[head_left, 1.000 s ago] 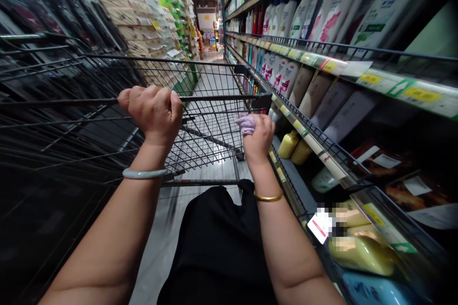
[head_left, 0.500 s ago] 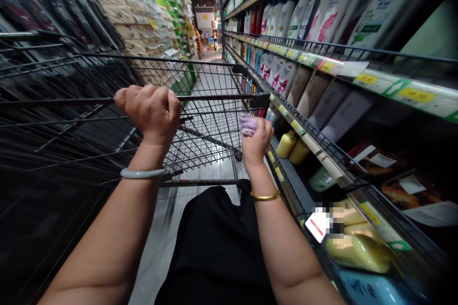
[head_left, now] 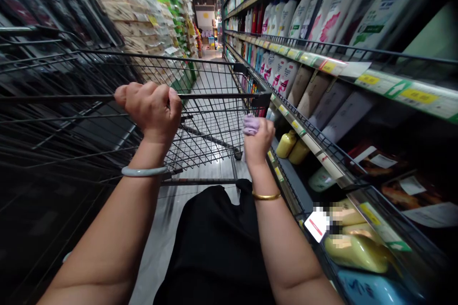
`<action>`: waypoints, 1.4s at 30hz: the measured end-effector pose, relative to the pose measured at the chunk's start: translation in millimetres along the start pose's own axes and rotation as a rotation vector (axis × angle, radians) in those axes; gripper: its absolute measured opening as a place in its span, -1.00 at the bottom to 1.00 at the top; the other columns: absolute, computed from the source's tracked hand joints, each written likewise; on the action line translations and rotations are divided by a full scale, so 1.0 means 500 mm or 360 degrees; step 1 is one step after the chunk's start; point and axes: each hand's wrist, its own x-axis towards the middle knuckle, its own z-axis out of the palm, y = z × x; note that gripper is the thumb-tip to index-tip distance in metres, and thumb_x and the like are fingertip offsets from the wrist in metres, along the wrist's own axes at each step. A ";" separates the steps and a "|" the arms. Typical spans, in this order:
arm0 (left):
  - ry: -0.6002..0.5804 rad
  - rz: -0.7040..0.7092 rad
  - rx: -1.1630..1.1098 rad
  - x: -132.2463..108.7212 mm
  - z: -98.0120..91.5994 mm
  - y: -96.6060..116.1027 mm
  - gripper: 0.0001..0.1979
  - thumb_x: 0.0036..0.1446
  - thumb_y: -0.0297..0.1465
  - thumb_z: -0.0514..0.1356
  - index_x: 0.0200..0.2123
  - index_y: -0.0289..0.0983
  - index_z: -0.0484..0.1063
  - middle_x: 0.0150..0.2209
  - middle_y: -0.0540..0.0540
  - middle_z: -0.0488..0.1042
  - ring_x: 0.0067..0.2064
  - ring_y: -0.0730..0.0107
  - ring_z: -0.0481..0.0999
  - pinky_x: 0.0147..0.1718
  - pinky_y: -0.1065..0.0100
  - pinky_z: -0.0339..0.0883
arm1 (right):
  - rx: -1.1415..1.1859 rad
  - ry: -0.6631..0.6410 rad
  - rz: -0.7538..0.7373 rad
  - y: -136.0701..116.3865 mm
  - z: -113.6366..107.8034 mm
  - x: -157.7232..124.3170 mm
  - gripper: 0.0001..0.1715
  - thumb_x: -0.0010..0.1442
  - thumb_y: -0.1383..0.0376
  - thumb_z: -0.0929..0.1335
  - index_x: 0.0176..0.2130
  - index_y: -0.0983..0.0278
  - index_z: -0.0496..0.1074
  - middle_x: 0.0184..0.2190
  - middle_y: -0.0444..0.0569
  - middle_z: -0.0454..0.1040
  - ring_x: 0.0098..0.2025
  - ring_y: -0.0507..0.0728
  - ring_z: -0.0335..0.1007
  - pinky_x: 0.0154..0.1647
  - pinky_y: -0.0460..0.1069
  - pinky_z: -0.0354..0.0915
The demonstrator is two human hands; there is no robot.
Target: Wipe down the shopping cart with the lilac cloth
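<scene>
My left hand (head_left: 150, 108) is wrapped around the handle bar of a black wire shopping cart (head_left: 214, 96), knuckles up. A pale bangle (head_left: 143, 171) circles that wrist. My right hand (head_left: 260, 139) is closed around a crumpled lilac cloth (head_left: 251, 125), just below the cart's right handle corner and close to the shelf edge. It wears a gold bangle (head_left: 266, 196). What I see of the cart basket is bare wire mesh with floor showing through.
Along the right runs a shelf rack (head_left: 311, 55) of shampoo bottles (head_left: 341, 5) with price tags. Gold bottles (head_left: 286, 144) lie on its lower shelf. Stacked packages (head_left: 118, 14) line the left. Between them the tiled aisle (head_left: 213, 78) runs ahead.
My right hand with the cloth has shifted very slightly right. My left hand stays on the handle, and the cart's frame sits almost where it was.
</scene>
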 end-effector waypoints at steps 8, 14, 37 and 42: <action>-0.0092 -0.0054 -0.0098 0.006 -0.004 0.000 -0.57 0.24 -0.11 0.19 -0.55 -0.11 0.07 -0.41 -0.14 0.36 0.02 -0.06 0.41 0.18 -0.22 -0.04 | 0.0155 -0.0056 -0.0005 0.019 0.005 0.014 -0.73 0.12 0.45 0.34 -0.17 0.21 0.50 -0.12 0.01 0.47 -0.09 0.18 0.42 0.09 0.12 0.44; -0.0079 -0.0077 -0.0064 0.010 0.006 0.007 -0.57 0.27 -0.13 0.18 -0.53 -0.13 0.05 -0.40 -0.13 0.33 -0.02 -0.02 0.37 0.16 -0.17 -0.05 | 0.0079 0.0022 0.0145 0.012 0.017 -0.007 -0.67 0.10 0.46 0.34 -0.12 0.23 0.51 -0.09 0.05 0.49 -0.03 0.22 0.41 0.13 0.15 0.42; -0.0177 0.0000 0.0072 0.022 0.036 0.021 -0.63 0.43 -0.17 0.00 -0.44 -0.18 0.10 -0.35 -0.12 0.35 -0.08 0.04 0.28 0.15 -0.12 0.00 | 0.0286 -0.0457 0.0319 0.000 0.047 -0.040 -0.63 0.05 0.51 0.32 -0.15 0.18 0.45 -0.06 0.00 0.43 0.02 0.21 0.35 0.22 0.14 0.35; -0.0172 -0.0019 0.0043 0.022 0.034 0.026 -0.65 0.41 -0.21 0.03 -0.45 -0.17 0.11 -0.35 -0.12 0.34 -0.08 0.03 0.26 0.14 -0.14 0.00 | 0.0248 -0.0011 0.0854 0.068 0.026 0.030 -0.60 0.05 0.47 0.34 -0.09 0.19 0.38 -0.03 0.01 0.43 0.06 0.22 0.36 0.33 0.20 0.30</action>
